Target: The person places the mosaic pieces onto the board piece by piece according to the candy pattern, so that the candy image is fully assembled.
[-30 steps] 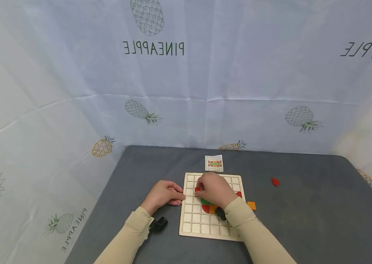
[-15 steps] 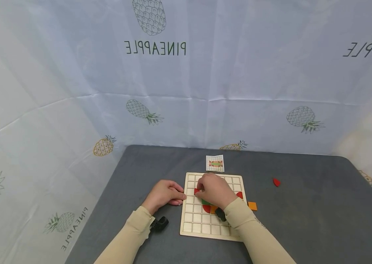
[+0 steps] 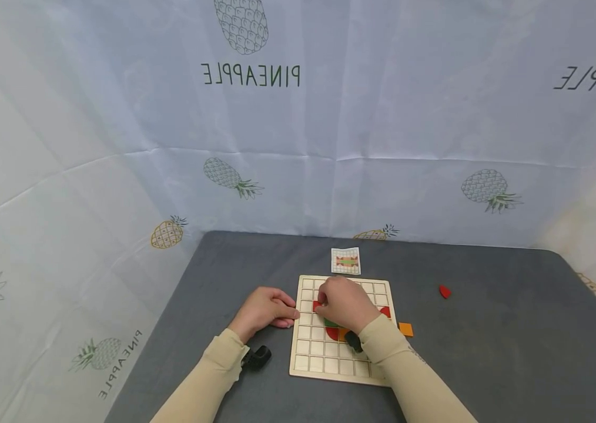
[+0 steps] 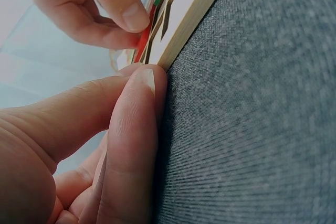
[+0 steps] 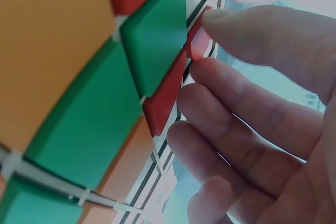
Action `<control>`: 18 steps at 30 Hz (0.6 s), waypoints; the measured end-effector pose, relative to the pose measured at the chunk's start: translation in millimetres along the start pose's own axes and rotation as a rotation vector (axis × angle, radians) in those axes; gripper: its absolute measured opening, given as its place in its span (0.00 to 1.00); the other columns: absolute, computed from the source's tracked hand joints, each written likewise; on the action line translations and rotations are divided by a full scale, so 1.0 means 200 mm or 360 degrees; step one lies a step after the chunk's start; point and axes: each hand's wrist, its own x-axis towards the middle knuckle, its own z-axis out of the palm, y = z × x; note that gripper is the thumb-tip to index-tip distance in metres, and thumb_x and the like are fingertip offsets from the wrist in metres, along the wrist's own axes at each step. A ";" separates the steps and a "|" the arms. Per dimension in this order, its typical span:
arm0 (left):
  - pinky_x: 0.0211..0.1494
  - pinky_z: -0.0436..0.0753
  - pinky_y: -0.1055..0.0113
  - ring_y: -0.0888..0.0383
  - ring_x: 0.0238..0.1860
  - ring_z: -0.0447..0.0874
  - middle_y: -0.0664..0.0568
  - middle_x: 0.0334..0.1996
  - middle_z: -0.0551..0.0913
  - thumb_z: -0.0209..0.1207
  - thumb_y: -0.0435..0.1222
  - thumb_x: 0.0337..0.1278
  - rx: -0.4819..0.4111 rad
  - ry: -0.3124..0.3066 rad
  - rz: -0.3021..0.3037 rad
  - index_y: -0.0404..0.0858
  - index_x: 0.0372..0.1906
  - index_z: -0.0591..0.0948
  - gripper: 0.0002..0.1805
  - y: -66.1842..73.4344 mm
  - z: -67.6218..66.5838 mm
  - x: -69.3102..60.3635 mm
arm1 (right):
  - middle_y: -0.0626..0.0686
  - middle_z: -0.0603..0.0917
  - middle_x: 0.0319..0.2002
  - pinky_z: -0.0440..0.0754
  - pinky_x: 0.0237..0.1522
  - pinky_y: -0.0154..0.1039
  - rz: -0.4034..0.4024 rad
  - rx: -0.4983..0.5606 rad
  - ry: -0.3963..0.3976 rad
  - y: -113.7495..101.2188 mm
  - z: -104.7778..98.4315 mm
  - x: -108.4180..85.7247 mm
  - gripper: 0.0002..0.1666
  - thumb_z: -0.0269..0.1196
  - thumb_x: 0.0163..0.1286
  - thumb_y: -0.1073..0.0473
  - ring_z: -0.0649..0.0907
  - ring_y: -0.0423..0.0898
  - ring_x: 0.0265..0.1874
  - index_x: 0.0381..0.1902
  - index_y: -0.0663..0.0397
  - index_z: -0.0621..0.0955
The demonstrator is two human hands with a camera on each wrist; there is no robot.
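A light wooden grid board (image 3: 316, 364) lies on the dark table. My left hand (image 3: 263, 311) holds its left edge; in the left wrist view the thumb and index fingertips (image 4: 142, 85) meet at that edge. Above the board my right hand (image 3: 348, 302) pinches a small red piece (image 5: 198, 43) between thumb and index finger, low in a grid cell of the upper left part. Other fingers of that hand hang loosely curled. Beside this piece sit green tiles (image 5: 157, 38), another red piece (image 5: 167, 95) and orange tiles (image 5: 126, 166). The right hand and wrist cover part of the pattern.
A printed pattern card (image 3: 345, 261) lies just behind the board. An orange square (image 3: 406, 329) rests at the board's right edge, and a loose red piece (image 3: 444, 291) lies farther right on the grey table (image 3: 499, 341). A pineapple-print cloth (image 3: 409, 117) hangs behind.
Both hands keep their places at the board, and the red piece stays under the right fingertips. The head view has shifted slightly.
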 end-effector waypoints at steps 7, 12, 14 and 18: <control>0.38 0.95 0.64 0.60 0.29 0.93 0.48 0.31 0.93 0.80 0.33 0.54 -0.0007 -0.0016 0.0000 0.32 0.45 0.88 0.17 0.01 0.01 0.01 | 0.41 0.82 0.24 0.80 0.29 0.38 0.0009 0.0034 -0.0017 0.01 -0.01 0.00 0.12 0.78 0.66 0.54 0.76 0.40 0.23 0.25 0.43 0.86; 0.38 0.94 0.64 0.60 0.29 0.93 0.48 0.31 0.94 0.81 0.34 0.53 0.0014 -0.0010 0.0004 0.33 0.45 0.88 0.17 0.00 0.01 0.01 | 0.40 0.81 0.24 0.78 0.27 0.37 0.0031 0.0072 0.0022 0.05 -0.04 -0.04 0.13 0.77 0.68 0.52 0.76 0.39 0.23 0.25 0.41 0.86; 0.38 0.94 0.64 0.60 0.29 0.93 0.48 0.31 0.94 0.80 0.34 0.54 0.0020 -0.0008 0.0005 0.33 0.46 0.88 0.17 0.00 0.01 0.01 | 0.40 0.82 0.26 0.80 0.30 0.37 0.0062 0.0114 0.0035 0.08 -0.06 -0.08 0.11 0.77 0.68 0.52 0.77 0.38 0.25 0.26 0.41 0.87; 0.39 0.95 0.64 0.60 0.30 0.93 0.48 0.32 0.93 0.80 0.34 0.55 0.0031 0.0000 0.0007 0.33 0.46 0.88 0.17 0.00 0.00 0.00 | 0.41 0.85 0.31 0.84 0.37 0.39 0.0126 0.0159 0.0068 0.19 -0.12 -0.19 0.06 0.76 0.69 0.52 0.79 0.38 0.31 0.32 0.43 0.90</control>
